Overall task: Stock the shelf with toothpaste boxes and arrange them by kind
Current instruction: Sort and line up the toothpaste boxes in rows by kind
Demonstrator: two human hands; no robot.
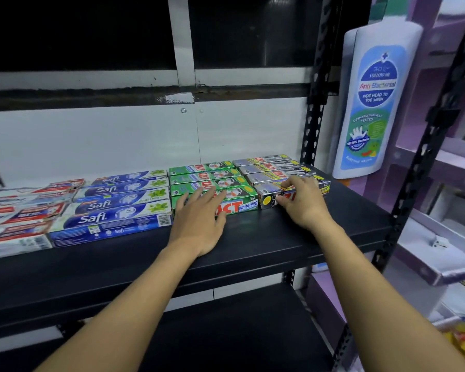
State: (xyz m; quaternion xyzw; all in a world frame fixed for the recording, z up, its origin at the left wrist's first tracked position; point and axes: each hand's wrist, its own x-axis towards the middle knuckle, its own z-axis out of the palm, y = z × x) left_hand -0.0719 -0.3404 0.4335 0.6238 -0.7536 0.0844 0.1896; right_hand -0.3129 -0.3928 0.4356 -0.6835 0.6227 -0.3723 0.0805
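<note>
Toothpaste boxes lie in rows by kind on the black shelf: red-and-white boxes at the left, then blue Safi boxes, green Zact boxes, and silver-black Zact boxes at the right. My left hand lies flat with spread, straight fingers on the front green Zact box. My right hand grips the front silver-black Zact box, fingers over its top and thumb against its front face. Both hands hide part of the box they touch.
A black perforated upright bounds the shelf at the back right. Beyond it stands a large bottle-shaped wash display on purple shelving. A lower black shelf sits under my forearms. A white wall backs the boxes.
</note>
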